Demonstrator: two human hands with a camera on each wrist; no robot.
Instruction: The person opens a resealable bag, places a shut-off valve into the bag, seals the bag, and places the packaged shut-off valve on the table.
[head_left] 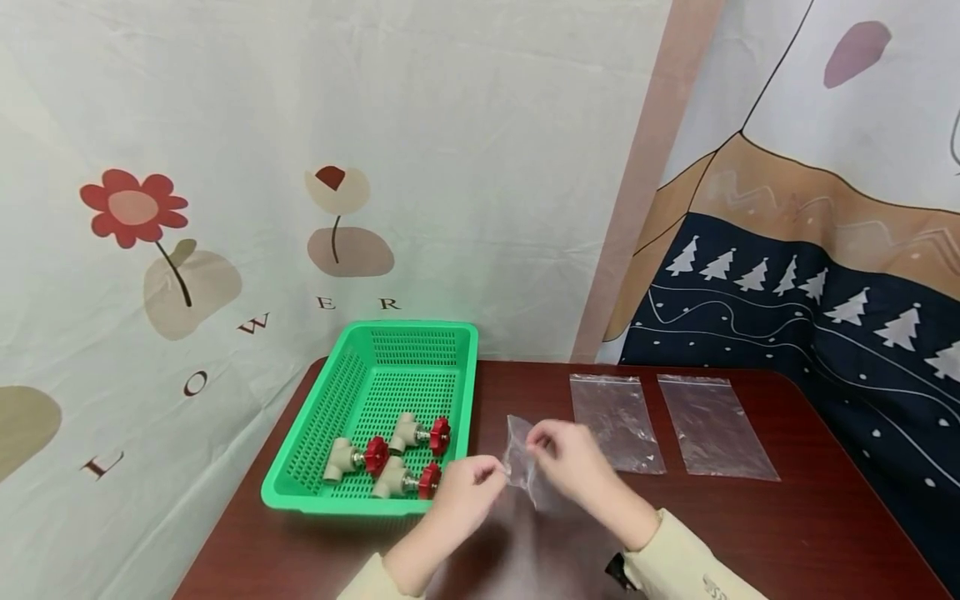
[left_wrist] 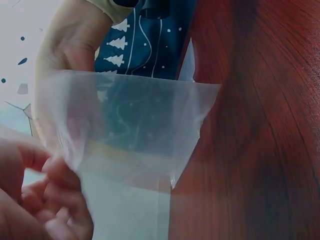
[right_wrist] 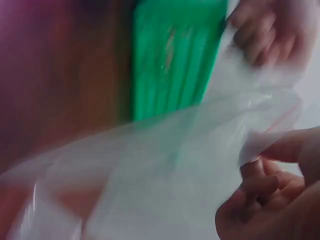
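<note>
Between both hands hangs a clear plastic zip bag [head_left: 519, 454], held above the table just right of the green basket. My left hand [head_left: 471, 492] pinches its left edge between thumb and fingertips. On the other side, my right hand [head_left: 572, 457] pinches the bag near its top with curled fingers. In the left wrist view the bag [left_wrist: 135, 130] spreads out from the left fingertips [left_wrist: 62, 172]. The right wrist view is blurred, but the right thumb and finger [right_wrist: 280, 147] grip the film there. Whether the bag's mouth is parted I cannot tell.
The green basket [head_left: 281, 487] stands at the left with several beige valves with red handwheels [head_left: 405, 433] at its near end. Two flat zip bags, one nearer [head_left: 615, 421] and one farther right [head_left: 716, 425], lie on the dark red table [head_left: 810, 533]. A printed cloth [head_left: 487, 167] hangs behind.
</note>
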